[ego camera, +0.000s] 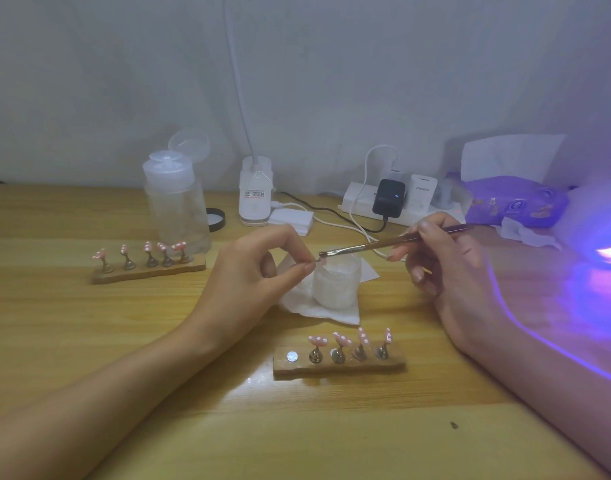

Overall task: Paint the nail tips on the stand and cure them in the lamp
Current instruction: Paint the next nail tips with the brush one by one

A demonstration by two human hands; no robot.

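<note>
My left hand [262,268] pinches a small holder with a nail tip [322,260] just above an open white jar [335,284]. My right hand [446,261] grips a thin brush [394,242] whose bristles touch that tip. In front of me a wooden stand [338,365] carries several pink nail tips on metal holders; its leftmost spot shows only a bare silver disc [292,356]. A second wooden stand [148,268] with several pink tips sits at the left. The curing lamp [608,251] glows purple at the right edge.
The jar stands on a white tissue [317,306]. A clear pump bottle [177,199], a black lid [215,220], a white device [255,195], a power strip [394,202] with chargers and cables, and a purple tissue pack [515,199] line the back of the wooden table [89,341].
</note>
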